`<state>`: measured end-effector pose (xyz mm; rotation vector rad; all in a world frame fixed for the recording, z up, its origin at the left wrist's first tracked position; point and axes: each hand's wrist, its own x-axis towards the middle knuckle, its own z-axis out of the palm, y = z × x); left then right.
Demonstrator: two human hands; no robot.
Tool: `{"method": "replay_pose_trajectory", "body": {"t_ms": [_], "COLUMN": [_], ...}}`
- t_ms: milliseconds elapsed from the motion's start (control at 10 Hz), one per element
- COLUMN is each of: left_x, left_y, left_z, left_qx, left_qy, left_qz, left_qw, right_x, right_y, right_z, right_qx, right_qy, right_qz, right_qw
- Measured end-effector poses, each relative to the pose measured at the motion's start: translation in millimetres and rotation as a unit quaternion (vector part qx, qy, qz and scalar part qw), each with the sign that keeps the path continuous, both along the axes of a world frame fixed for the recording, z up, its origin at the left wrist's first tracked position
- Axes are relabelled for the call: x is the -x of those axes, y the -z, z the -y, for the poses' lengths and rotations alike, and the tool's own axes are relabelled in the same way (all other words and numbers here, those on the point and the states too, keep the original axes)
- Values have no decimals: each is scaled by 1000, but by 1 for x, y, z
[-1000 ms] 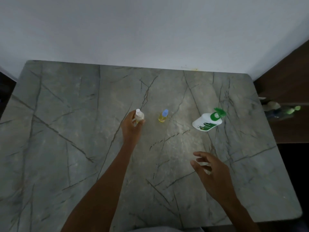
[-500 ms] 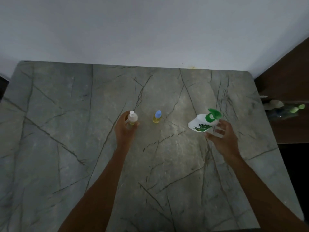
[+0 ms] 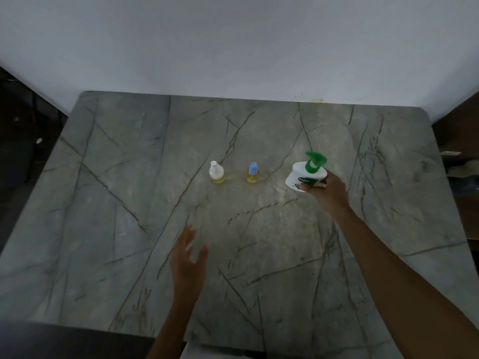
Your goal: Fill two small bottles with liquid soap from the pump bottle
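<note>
Right hand [image 3: 327, 193] is the grip in use: fingers wrapped around the lower body of the pump bottle [image 3: 305, 174], clenched on it. Pump bottle is white with a green pump head and a green label, held tilted, pump head leaning away from the person; cannot tell if its base touches the surface [image 3: 129, 203] or is just off it. Soap level inside is hidden by the white plastic.

Left hand [image 3: 188, 257] is released, fingers spread and blurred, holding nothing, hovering over the surface well nearer the person than the pump bottle and to its left.

Blue-capped small bottle [image 3: 253, 173] stands upright just left of the pump bottle, not touching it; clear body, yellow liquid visible in it, cap on. White-capped small bottle [image 3: 216, 172] stands upright further left of the pump bottle, beside the blue-capped one with a gap between; rounder body, whitish above, yellow liquid showing at the bottom, cap on. Both are apart from either hand.

Surface is grey-green stone with dark veins; a bright light patch falls on it in front of the pump bottle. White wall [image 3: 233, 47] runs behind the pump bottle at the far edge. Dark wooden furniture [image 3: 461, 151] stands right of the pump bottle, past the surface edge; items on it too dim to identify. Nothing lies between the pump bottle and the two small bottles.
</note>
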<state>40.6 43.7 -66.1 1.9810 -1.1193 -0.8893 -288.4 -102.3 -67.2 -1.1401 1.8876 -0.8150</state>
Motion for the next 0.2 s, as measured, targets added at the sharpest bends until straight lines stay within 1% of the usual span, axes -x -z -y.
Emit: {"method": "replay_pose_trajectory", "body": {"t_ms": [200], "left_x": [26], "left_y": [-1], "left_z": [-46], "left_qx": [5], "left_qy": [-29], "left_qz": [-14], "left_qw": [999], "right_x": [-1], "right_y": [-6], "right_z": [5], "right_qx": [-2], "right_qy": [-34], "right_qz": [-9], "right_qw": [999]}}
